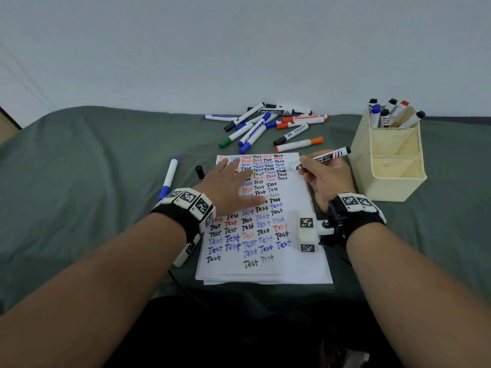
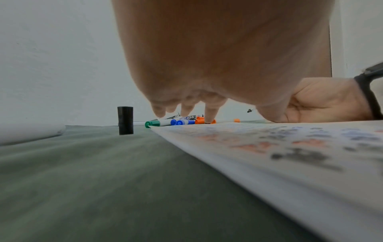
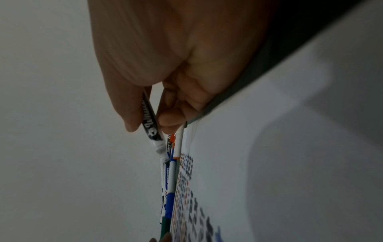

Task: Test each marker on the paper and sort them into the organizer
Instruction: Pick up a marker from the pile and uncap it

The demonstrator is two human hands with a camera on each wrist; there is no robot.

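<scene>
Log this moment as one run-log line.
left hand flat on paper | right hand holds uncapped marker, tip at paper | cap on cloth | organizer partly filled

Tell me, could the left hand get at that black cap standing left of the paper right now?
Probably yes. The left hand lies flat on the paper, holding nothing, and the black cap stands upright just beside it on the cloth with nothing between them.

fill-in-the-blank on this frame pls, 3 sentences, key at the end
1. The right hand holds an uncapped ____ marker in its grip.
2. The left hand rests flat on the ____.
3. The loose black cap stands on the cloth to the ____ of the paper.

Missing words: black; paper; left
</scene>
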